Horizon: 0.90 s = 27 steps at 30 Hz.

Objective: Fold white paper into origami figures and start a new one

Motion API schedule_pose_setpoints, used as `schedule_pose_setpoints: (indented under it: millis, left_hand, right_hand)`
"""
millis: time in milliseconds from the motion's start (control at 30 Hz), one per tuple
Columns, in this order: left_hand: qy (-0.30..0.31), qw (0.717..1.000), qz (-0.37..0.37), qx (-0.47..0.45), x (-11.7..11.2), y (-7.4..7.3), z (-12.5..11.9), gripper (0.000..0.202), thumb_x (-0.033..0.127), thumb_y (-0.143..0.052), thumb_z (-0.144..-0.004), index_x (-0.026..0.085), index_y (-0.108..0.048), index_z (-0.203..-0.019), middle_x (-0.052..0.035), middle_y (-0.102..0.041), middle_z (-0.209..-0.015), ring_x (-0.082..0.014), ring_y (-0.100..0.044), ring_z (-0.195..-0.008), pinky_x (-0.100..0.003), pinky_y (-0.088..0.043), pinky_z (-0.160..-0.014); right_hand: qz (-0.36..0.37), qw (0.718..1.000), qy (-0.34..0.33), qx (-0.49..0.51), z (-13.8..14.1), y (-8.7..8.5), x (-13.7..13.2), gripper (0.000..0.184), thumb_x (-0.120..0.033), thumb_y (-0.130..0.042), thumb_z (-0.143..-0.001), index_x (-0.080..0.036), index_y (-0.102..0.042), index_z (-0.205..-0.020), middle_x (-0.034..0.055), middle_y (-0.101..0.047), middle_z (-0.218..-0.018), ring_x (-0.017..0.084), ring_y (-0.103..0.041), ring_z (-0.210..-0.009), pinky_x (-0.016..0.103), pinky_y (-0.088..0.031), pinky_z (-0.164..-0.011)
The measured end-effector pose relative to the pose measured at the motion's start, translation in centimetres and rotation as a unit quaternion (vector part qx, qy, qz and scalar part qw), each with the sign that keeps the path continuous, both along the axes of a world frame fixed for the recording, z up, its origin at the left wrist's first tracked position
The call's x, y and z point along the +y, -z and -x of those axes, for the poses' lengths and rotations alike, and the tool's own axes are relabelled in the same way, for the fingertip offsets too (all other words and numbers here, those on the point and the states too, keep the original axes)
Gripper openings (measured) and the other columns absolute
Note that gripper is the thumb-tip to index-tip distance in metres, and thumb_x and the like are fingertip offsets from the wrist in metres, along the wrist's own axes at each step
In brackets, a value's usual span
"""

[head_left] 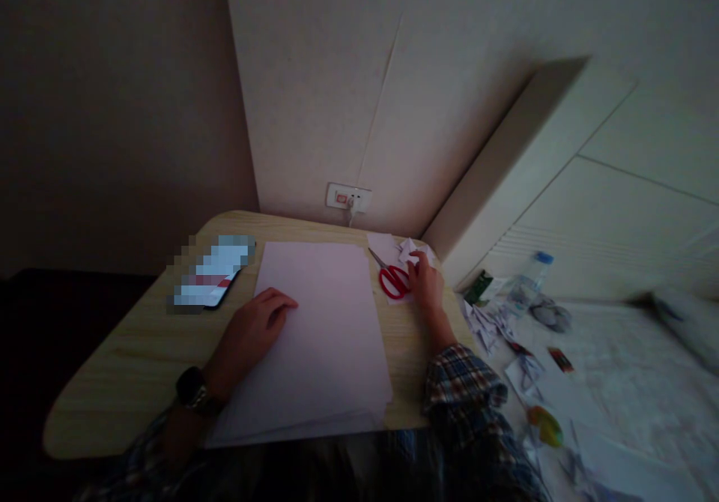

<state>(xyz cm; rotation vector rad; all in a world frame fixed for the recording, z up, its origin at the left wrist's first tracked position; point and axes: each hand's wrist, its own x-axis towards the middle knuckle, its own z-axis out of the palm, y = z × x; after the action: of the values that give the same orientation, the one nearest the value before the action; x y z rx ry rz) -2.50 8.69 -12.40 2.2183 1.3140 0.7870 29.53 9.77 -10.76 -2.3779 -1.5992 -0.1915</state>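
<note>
A stack of large white paper sheets (323,337) lies on the small wooden table in front of me. My left hand (255,330) rests on the stack's left side, its fingers stretched loosely over the top sheet and gripping nothing. At the table's far right corner, my right hand (425,281) is at a small folded white paper (408,249), fingers apart and bent; whether they touch it I cannot tell. Red-handled scissors (393,281) lie just left of that hand, blades pointing away. Beneath the scissors is a smaller piece of white paper (383,246).
A phone (216,270) with a lit, blurred screen sits on the table's left. A wall socket (348,197) with a plug is behind the table (129,360). To the right, a bed (612,352) bears folded papers (486,326), a blue-capped bottle (531,281) and a yellow-green object (544,425).
</note>
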Motion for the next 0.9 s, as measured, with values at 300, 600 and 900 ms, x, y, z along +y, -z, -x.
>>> schedule_pose_setpoints:
  millis: [300,600,900]
  left_hand:
    - [-0.052,0.998,-0.046,-0.002,1.0,0.4,0.3,0.028,0.020,-0.040,-0.080,0.016,-0.064,-0.093,-0.0102,-0.065,-0.099,-0.0245,-0.061,-0.095,-0.040,-0.048,-0.091]
    - [-0.053,0.989,-0.131,0.050,0.6,-5.5,-1.3,0.033,0.017,-0.036,-0.085,0.011,-0.060,-0.107,-0.0135,-0.063,-0.107,-0.0265,-0.059,-0.102,-0.042,-0.045,-0.095]
    - [0.044,0.990,-0.084,0.101,-1.4,-6.0,0.6,0.042,0.036,-0.045,-0.086,0.021,-0.051,-0.125,-0.0088,-0.054,-0.130,-0.0259,-0.049,-0.121,-0.042,-0.040,-0.102]
  right_hand:
    - [-0.013,0.935,-0.353,0.017,9.2,0.6,-0.5,0.031,-0.019,-0.044,-0.091,-0.014,-0.055,-0.119,0.0116,-0.063,-0.112,0.023,-0.057,-0.105,0.034,-0.045,-0.089]
    - [0.054,0.938,-0.340,0.051,11.1,1.1,1.2,0.061,-0.035,-0.052,-0.088,-0.008,-0.034,-0.140,0.0213,-0.032,-0.147,0.030,-0.030,-0.136,0.046,-0.029,-0.109]
    - [0.074,0.934,-0.344,0.053,11.0,2.2,1.4,0.059,-0.038,-0.045,-0.092,-0.007,-0.033,-0.141,0.0203,-0.031,-0.148,0.029,-0.027,-0.139,0.045,-0.024,-0.112]
